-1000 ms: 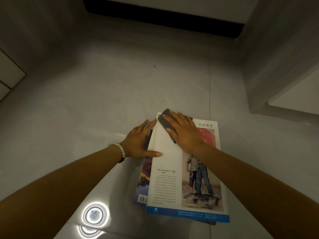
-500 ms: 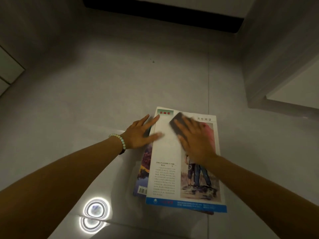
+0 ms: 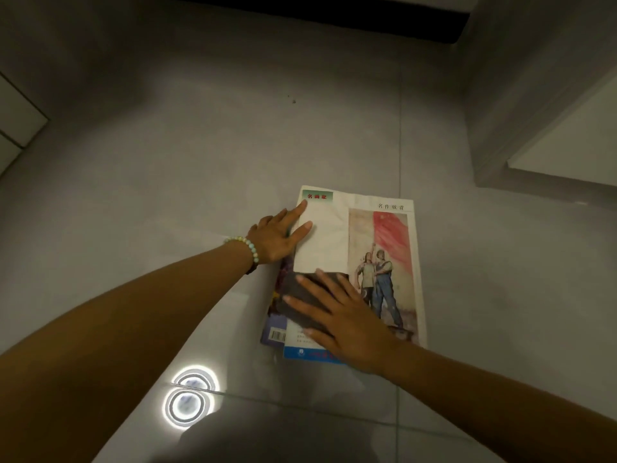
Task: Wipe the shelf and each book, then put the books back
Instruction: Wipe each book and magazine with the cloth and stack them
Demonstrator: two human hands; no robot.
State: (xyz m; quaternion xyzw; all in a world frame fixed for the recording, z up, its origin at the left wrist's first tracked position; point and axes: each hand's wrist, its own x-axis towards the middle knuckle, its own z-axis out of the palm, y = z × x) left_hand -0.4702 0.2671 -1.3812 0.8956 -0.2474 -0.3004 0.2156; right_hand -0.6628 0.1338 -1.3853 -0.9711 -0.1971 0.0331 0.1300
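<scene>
At the far left of the frame, the corner of a pale cabinet (image 3: 13, 128) pokes in, and low down two bright rings of lamp glare (image 3: 190, 394) sit on the glossy grey floor (image 3: 167, 162). Toward the centre, the left hand (image 3: 273, 238), with a bead bracelet (image 3: 243, 245) at the wrist, lies flat with fingers spread on the left edge of the top book (image 3: 377, 228), pinning it and gripping nothing. That book lies cover-up on the floor, right of centre, on a darker book (image 3: 275, 325) whose barcode corner shows at the lower left of the pile. Right of that, the right hand (image 3: 344, 325) presses open-palmed on a dark cloth (image 3: 300, 295) over the cover's lower left, fingers splayed rather than closed around it. At the upper right stands a grey unit (image 3: 521, 95) with a white panel; I cannot tell whether it is the shelf. My judgement: the task is in its middle, with the top cover being wiped, the lower book apparently waiting, and putting the books back not yet begun.
</scene>
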